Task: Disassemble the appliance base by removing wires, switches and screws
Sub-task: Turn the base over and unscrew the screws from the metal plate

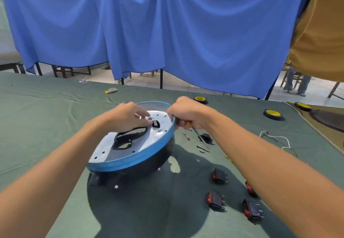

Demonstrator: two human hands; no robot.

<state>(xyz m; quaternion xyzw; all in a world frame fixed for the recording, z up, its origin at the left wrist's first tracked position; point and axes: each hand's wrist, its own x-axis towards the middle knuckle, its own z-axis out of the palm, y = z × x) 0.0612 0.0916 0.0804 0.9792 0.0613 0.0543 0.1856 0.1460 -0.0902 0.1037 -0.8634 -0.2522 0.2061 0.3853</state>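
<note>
Appliance base (130,155), a round dull-metal plate with a blue rim over black plastic, sits tilted mid-table on wrinkled green cloth (46,116). My left hand (128,116) curls round its cutout edge. At its two o'clock my right hand (186,114) grips a yellow-handled screwdriver (200,137). Boxy black-and-red rocker switches (216,199) lie at four o'clock.

The right grip (188,115) hides most of the screwdriver (197,133). Only a bit of yellow handle and the thin metal rod show. The left grip (128,115) is blurry at the fingertips and covers part of the hole in the plate (130,150). I cannot tell if it holds anything. The right arm hides half of one red switch (250,188). A person in a tan shirt (316,32) is cut off by the edge.
</note>
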